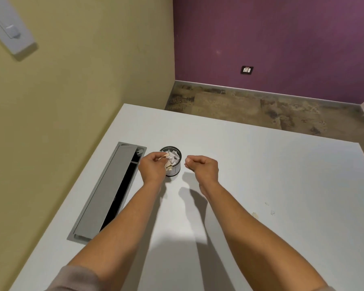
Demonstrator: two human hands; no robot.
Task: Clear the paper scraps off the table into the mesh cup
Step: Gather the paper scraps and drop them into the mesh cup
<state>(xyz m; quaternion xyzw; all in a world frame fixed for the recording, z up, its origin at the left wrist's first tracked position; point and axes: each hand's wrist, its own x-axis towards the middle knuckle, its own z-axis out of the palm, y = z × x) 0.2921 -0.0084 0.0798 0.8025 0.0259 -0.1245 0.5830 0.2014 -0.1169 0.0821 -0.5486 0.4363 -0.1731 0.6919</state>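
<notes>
Scraps [168, 162] pinched in the left hand [152, 168] should drop over the mesh cup [172, 162] at frame centre; right hand [202, 165] curled, seemingly empty.

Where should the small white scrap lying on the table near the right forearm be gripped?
Pinch the white scrap from straight above by its edges, fingertips only: it looks tiny and nearly flat on the table, with bare surface all round. A sliding pinch may help.

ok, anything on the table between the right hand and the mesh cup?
Head view: no. Only bare white table separates the right hand from the mesh cup.
</notes>
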